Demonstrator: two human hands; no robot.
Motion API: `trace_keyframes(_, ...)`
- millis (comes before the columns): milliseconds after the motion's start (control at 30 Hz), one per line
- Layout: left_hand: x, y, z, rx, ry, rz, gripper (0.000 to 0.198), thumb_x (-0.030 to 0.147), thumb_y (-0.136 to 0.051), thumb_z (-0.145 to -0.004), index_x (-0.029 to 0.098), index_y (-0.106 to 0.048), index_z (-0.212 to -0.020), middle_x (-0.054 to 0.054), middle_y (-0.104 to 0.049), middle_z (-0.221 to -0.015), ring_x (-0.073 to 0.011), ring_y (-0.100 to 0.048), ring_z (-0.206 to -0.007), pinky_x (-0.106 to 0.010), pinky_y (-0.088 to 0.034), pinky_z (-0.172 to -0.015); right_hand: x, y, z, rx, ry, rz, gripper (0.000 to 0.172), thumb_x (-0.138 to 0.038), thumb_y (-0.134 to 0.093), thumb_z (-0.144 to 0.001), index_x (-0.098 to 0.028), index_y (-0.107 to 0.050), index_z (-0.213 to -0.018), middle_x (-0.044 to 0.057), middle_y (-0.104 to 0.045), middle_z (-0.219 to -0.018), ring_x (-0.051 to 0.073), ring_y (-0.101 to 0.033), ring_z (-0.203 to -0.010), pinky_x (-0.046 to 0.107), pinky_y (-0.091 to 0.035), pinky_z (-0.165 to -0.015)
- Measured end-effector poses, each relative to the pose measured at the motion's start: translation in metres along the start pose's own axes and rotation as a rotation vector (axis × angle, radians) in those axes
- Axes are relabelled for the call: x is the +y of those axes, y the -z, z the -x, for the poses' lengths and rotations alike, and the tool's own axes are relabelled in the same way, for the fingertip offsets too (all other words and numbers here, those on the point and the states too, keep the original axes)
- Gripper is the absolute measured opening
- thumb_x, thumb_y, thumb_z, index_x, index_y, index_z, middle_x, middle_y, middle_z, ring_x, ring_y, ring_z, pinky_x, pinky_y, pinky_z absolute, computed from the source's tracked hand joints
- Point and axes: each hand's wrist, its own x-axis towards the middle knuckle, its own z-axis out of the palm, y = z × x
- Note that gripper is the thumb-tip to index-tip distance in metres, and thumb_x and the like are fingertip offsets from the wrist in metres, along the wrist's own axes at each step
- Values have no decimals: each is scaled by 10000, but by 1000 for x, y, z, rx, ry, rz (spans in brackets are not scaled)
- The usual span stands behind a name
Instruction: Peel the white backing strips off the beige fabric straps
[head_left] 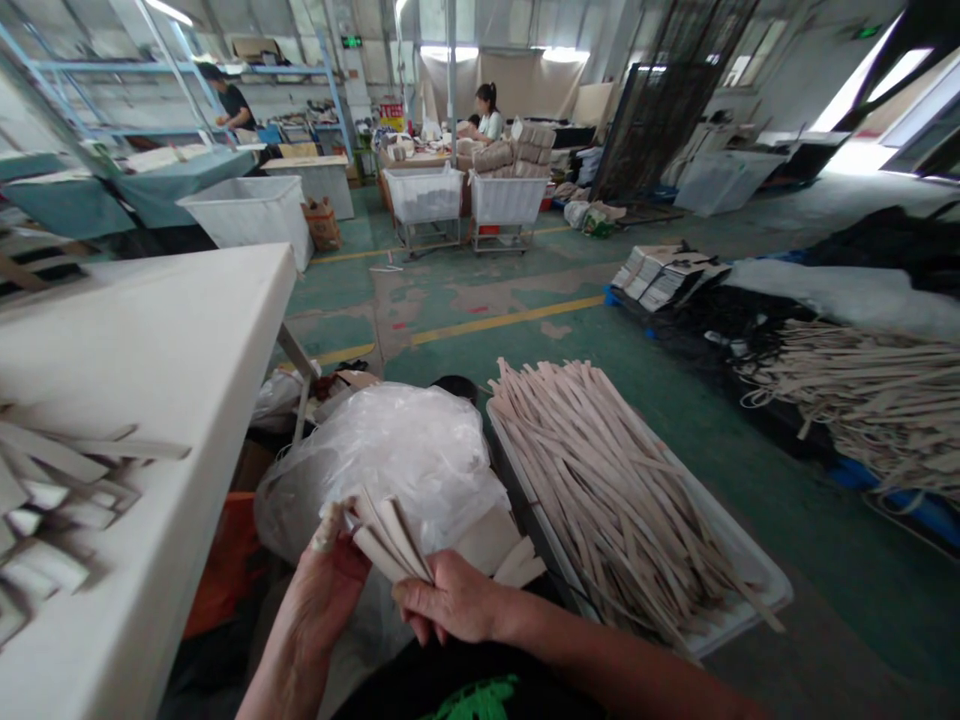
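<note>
Both my hands hold one small bundle of beige fabric strips [390,535] low in the middle of the view. My left hand [330,575] grips the bundle's left side, its thumb wrapped in tape. My right hand [450,600] is closed around the strips' lower ends. Behind the bundle sits a clear plastic bag [405,455] stuffed with light material. To the right, a white tray [750,560] carries a long heap of the same beige strips [600,480].
A white table [150,340] on my left bears several folded strips [45,500] at its near end. More strips [862,400] lie piled on the floor at right. White bins [251,215] and two seated workers are far back across the green floor.
</note>
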Motion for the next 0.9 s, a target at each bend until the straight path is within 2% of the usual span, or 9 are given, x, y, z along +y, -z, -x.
trace_keyframes(67,-3,0,1,-31,7,-31,262,274,-856,-699,168,-719,-897,-15,-738,-856,-177,-696,-757,-253,-609,-672,2,0,-2,30,2,25,361,-433,-531,-926,-131,-600,-741,-20,-553,-556,69,-457,-404,167,-346,-400)
trace_keyframes(133,-7,1,2,-36,19,-69,419,314,-949,-538,166,-724,-859,-14,-740,-845,-179,-689,-741,-246,-601,-665,4,0,-4,55,-10,39,361,-437,-537,-929,-127,-611,-759,-21,-559,-566,66,-461,-414,167,-347,-413)
trace_keyframes(200,-13,4,5,-47,30,-132,474,365,-967,-483,158,-723,-832,-21,-734,-808,-174,-669,-686,-244,-583,-619,5,0,-5,67,-19,42,353,-436,-539,-930,-125,-619,-784,-23,-561,-576,63,-461,-419,166,-347,-420)
trace_keyframes(367,-28,10,12,-186,108,-282,440,476,-887,-613,141,-726,-848,-20,-661,-637,-149,-568,-516,-250,-498,-475,1,0,-9,85,-25,23,366,-431,-508,-944,-128,-600,-760,-26,-550,-567,69,-459,-399,171,-351,-411)
trace_keyframes(467,-26,11,12,-154,53,-304,434,471,-896,-594,128,-730,-802,-5,-622,-580,-121,-497,-450,-232,-444,-404,-7,4,-6,14,15,-46,367,-464,-477,-956,-129,-605,-881,-22,-575,-607,78,-500,-406,170,-373,-415)
trace_keyframes(567,-15,11,10,-15,-52,-255,500,426,-957,-467,136,-746,-815,-25,-703,-728,-143,-594,-573,-228,-521,-483,-13,9,1,-27,44,-43,324,-446,-504,-946,-134,-586,-923,-6,-603,-654,86,-539,-426,165,-387,-414)
trace_keyframes(667,-10,16,12,97,-71,-218,556,370,-992,-352,140,-753,-798,-33,-736,-814,-175,-657,-724,-240,-586,-631,-15,8,4,35,20,59,239,-344,-528,-928,-136,-567,-816,-6,-598,-627,78,-533,-422,147,-372,-405)
trace_keyframes(800,-16,25,19,-28,4,-282,445,419,-940,-516,126,-752,-794,-74,-742,-812,-201,-656,-732,-270,-588,-648,-24,0,-5,125,21,86,235,-368,-533,-929,-150,-575,-852,-24,-580,-620,74,-531,-440,137,-378,-421)
trace_keyframes(900,-6,29,27,-36,-77,-290,426,433,-914,-562,150,-756,-838,-57,-748,-844,-190,-652,-756,-246,-583,-680,-34,-3,-8,69,97,136,227,-388,-554,-923,-163,-586,-923,-18,-612,-684,84,-563,-492,145,-401,-462)
